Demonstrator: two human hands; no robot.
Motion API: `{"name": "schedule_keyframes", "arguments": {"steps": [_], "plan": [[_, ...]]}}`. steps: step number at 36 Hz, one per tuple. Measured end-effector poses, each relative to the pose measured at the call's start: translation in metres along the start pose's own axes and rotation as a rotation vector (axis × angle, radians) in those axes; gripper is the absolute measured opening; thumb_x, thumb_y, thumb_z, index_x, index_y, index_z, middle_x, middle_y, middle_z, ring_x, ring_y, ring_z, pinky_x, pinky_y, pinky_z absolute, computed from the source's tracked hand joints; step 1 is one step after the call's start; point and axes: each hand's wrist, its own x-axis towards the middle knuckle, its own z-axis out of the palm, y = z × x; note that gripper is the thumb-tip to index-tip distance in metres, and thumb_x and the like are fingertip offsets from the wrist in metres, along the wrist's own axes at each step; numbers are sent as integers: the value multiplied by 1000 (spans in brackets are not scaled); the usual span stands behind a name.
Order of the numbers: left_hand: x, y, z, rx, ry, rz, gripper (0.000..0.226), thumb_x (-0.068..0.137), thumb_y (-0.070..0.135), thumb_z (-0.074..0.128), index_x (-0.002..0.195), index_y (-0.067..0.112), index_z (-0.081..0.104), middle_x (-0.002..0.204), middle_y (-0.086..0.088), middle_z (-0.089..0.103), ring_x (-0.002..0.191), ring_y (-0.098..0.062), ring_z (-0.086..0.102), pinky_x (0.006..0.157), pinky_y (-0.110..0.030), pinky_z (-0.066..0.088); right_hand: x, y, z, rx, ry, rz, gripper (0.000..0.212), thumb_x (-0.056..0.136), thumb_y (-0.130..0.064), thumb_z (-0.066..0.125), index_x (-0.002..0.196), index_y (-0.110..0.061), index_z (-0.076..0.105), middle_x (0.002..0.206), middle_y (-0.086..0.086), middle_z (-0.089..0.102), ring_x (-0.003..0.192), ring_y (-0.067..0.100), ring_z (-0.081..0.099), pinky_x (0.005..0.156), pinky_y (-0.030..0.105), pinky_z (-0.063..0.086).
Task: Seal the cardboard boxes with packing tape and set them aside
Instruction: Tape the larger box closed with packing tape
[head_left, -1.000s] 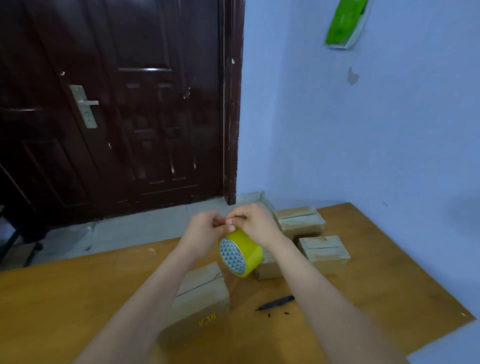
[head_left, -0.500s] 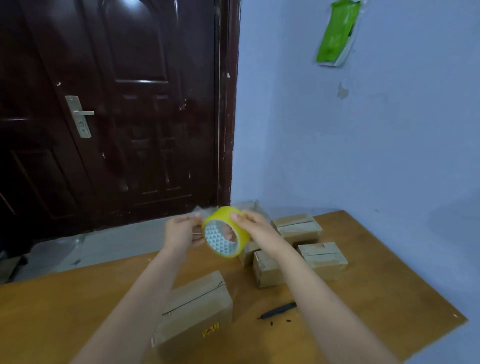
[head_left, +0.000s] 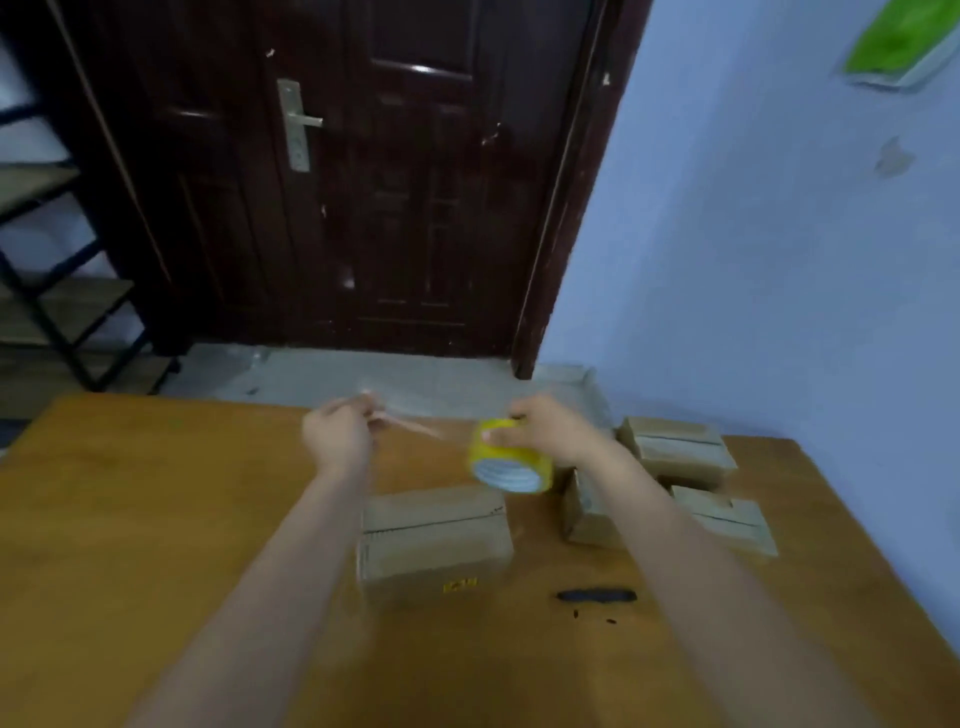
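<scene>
My right hand (head_left: 550, 428) grips a yellow roll of packing tape (head_left: 509, 462) above the wooden table (head_left: 156, 519). My left hand (head_left: 340, 434) pinches the loose end of the tape, and a clear strip (head_left: 410, 426) stretches between the two hands. Below the hands a cardboard box (head_left: 434, 543) lies on the table with its top seam showing. Three more small cardboard boxes sit to the right: one (head_left: 675, 449) near the wall, one (head_left: 727, 519) in front of it, and one (head_left: 587, 512) partly hidden by my right forearm.
A black pen-like tool (head_left: 597, 595) lies on the table right of the near box. A dark wooden door (head_left: 363, 182) stands beyond the table, a black shelf frame (head_left: 52, 291) at the left, and a blue wall (head_left: 779, 260) at the right.
My hands have moved apart, the left going left, and a strip of tape has been drawn off the roll. The view has swung to the left and down.
</scene>
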Motion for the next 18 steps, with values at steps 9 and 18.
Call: {"name": "schedule_keyframes", "arguments": {"steps": [9,18], "plan": [[2,-39,-37,-23,104,-62,21,94,15,58,76,6,61,73,-4,63,64,-22,63,67,-38,53,-2,55,6,412,-153,-78,68,72,-59,65,76,8,57,68,10,50,63,17,48,60,26,35],[-13,-103,-31,108,231,-45,25,87,13,67,62,10,66,54,-1,63,61,-30,62,74,-46,52,8,92,10,-529,-224,-6,44,82,-66,53,78,-23,55,77,-4,51,79,17,53,51,26,26]]}}
